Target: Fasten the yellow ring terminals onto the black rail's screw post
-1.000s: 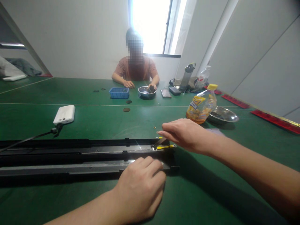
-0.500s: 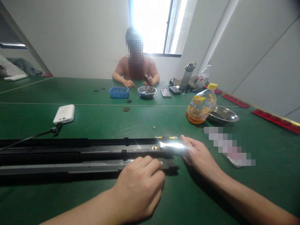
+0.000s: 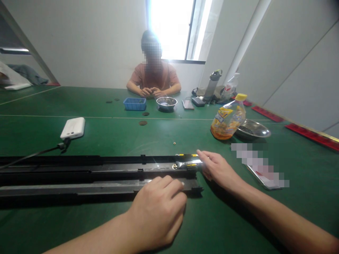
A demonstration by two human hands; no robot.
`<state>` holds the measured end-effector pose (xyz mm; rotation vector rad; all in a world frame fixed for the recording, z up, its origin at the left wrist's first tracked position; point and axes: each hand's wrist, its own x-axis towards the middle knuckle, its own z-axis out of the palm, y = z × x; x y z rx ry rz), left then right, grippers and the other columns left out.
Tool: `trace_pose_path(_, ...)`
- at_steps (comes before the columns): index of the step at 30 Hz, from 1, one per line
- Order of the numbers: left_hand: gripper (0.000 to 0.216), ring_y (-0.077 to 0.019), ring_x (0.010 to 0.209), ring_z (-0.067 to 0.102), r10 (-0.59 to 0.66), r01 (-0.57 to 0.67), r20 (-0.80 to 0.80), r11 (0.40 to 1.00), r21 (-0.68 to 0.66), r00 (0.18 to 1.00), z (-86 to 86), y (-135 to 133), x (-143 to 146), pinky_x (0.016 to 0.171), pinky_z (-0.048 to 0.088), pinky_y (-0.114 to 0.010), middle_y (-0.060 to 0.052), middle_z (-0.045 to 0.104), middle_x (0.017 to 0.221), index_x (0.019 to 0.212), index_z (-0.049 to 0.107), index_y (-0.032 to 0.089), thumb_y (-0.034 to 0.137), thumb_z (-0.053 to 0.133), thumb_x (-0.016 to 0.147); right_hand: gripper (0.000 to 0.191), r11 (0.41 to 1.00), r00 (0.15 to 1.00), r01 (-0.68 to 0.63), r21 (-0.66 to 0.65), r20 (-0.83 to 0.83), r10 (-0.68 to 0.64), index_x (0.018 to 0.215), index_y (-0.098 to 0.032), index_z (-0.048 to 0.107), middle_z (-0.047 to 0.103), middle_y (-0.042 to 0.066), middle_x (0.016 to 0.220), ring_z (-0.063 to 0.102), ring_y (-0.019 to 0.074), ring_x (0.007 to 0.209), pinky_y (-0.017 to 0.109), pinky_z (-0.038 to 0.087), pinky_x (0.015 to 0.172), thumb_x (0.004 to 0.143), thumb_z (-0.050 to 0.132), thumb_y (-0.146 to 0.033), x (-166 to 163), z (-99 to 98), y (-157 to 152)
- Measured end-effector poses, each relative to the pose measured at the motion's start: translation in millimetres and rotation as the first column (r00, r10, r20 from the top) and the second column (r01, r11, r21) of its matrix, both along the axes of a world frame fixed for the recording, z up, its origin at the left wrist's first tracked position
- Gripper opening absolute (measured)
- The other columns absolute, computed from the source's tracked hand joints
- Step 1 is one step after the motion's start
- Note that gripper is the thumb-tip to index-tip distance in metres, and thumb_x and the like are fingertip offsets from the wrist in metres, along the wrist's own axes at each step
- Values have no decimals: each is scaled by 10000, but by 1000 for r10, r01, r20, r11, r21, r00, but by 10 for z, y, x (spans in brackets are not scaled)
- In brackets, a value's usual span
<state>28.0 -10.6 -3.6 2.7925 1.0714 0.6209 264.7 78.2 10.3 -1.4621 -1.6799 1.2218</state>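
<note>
Two long black rails (image 3: 113, 168) lie side by side on the green table. My left hand (image 3: 161, 208) is closed over the near rail (image 3: 106, 189) close to its right end, and its fingertips are hidden behind the knuckles. In my right hand (image 3: 218, 167) is a shiny metal wrench (image 3: 189, 163), gripped between thumb and fingers. The wrench points left along the far rail, its jaw at a small brass-coloured nut (image 3: 174, 166) in the channel. Yellow marks show on the rail beside the wrench. A second small nut (image 3: 174, 143) lies loose on the table beyond the rails.
A white box (image 3: 72, 127) with a black cable stands behind the rails at left. At right are a yellow-capped bottle (image 3: 226, 120), a metal bowl (image 3: 262, 133) and a blurred flat packet (image 3: 262, 171). Across the table sits a person, near a blue basket (image 3: 135, 104) and another bowl (image 3: 166, 108).
My right hand has shifted slightly left and the wrench has turned, its bright glare gone. My left hand has stayed in place. The person opposite has brought both hands together.
</note>
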Motion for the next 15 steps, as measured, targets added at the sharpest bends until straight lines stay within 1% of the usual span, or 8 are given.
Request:
trace_pose_path(4, 81, -257, 920, 585, 0, 0, 2, 1000, -2, 1000, 3, -9, -1, 771, 528, -431, -67, 669, 1088, 1019, 653, 211, 240, 597, 969, 536, 999, 999, -23, 34, 26, 22, 791, -214, 547, 410, -58, 597, 353, 129, 526, 272, 251, 483, 1012, 503, -701, 44, 23, -16)
trace_pose_path(9, 70, -256, 924, 587, -4, 4, 8, 1000, -13, 1000, 16, -7, -1, 783, 530, -427, -71, 668, 1074, 1000, 651, 207, 230, 594, 966, 545, 1000, 1000, 8, 9, 10, -8, 798, -218, 539, 399, -60, 586, 351, 132, 518, 278, 228, 491, 1010, 486, -716, 67, 44, -64)
trace_pose_path(12, 78, -260, 927, 585, -4, 4, 6, 1000, -17, 1000, 14, -5, 0, 781, 531, -437, -69, 668, 1086, 1008, 654, 209, 232, 593, 966, 545, 998, 999, 44, 50, 27, -45, 780, -223, 523, 403, -54, 600, 362, 138, 533, 280, 248, 505, 1004, 489, -719, 37, 52, -74)
trace_pose_path(15, 90, -264, 931, 586, -1, 1, 5, 1000, -9, 1000, 3, -3, 2, 776, 531, -443, -70, 668, 1095, 1024, 659, 210, 230, 594, 965, 544, 996, 998, 20, 88, 65, -26, 769, -224, 521, 410, -42, 634, 363, 147, 565, 285, 278, 523, 1005, 483, -713, 13, 59, -61)
